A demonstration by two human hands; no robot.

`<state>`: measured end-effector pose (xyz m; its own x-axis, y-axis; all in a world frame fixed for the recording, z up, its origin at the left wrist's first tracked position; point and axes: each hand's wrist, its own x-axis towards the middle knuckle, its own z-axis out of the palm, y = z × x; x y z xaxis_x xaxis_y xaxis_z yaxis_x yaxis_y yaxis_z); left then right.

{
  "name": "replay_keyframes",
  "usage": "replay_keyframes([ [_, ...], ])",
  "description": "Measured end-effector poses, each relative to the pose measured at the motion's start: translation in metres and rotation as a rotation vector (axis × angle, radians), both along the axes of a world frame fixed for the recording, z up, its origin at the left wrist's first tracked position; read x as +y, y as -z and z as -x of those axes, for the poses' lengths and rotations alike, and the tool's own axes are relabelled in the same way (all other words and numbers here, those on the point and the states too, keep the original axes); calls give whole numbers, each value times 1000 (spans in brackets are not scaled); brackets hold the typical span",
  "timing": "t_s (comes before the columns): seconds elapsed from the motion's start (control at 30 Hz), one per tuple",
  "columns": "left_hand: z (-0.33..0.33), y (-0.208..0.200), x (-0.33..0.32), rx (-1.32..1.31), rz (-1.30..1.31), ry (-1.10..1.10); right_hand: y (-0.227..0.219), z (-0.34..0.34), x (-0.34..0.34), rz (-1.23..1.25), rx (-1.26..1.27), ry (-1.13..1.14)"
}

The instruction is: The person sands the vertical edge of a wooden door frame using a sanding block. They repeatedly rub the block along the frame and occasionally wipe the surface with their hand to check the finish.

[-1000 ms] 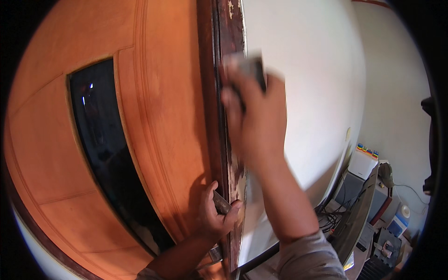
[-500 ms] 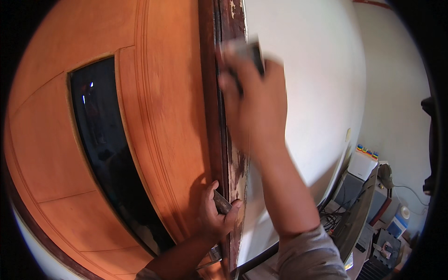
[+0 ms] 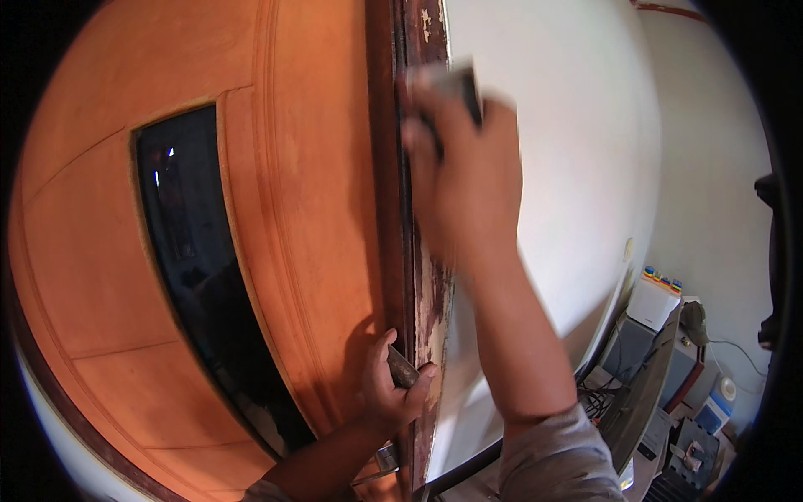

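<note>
My right hand (image 3: 477,180) is closed round a grey-and-dark block (image 3: 463,82), blurred by motion, so its kind is unclear. The block lies against the upper part of a dark brown door frame (image 3: 428,322), whose paint is worn and flaking to pale patches. Lower down, my left hand (image 3: 389,397) rests by the same frame, its thumb and fingers round a small dark flat piece (image 3: 402,368). Part of that piece is hidden by the fingers. Left of the frame stands an orange-brown wooden door (image 3: 322,184) with a dark glass panel (image 3: 196,243).
A metal door handle (image 3: 386,458) sits just below my left hand. White wall (image 3: 577,142) runs to the right of the frame. At lower right are a thin dark panel (image 3: 648,393), tangled cables, a white box (image 3: 652,303) with coloured tops, and a blue-and-white container (image 3: 715,410).
My right hand and its block have slid slightly up along the frame. My left hand keeps its place and its hold. The whole view has shifted a little.
</note>
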<state>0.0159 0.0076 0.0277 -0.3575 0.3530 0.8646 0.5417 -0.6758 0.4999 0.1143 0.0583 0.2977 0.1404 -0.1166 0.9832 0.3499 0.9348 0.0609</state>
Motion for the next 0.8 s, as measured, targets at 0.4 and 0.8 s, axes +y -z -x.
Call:
replay_keyframes([
  [0.4,1,0,1,-13,-15,12,-47,12,11,-83,73,-3],
  [0.8,0,-6,-3,136,-62,-142,14,-7,-10,8,-69,19],
])
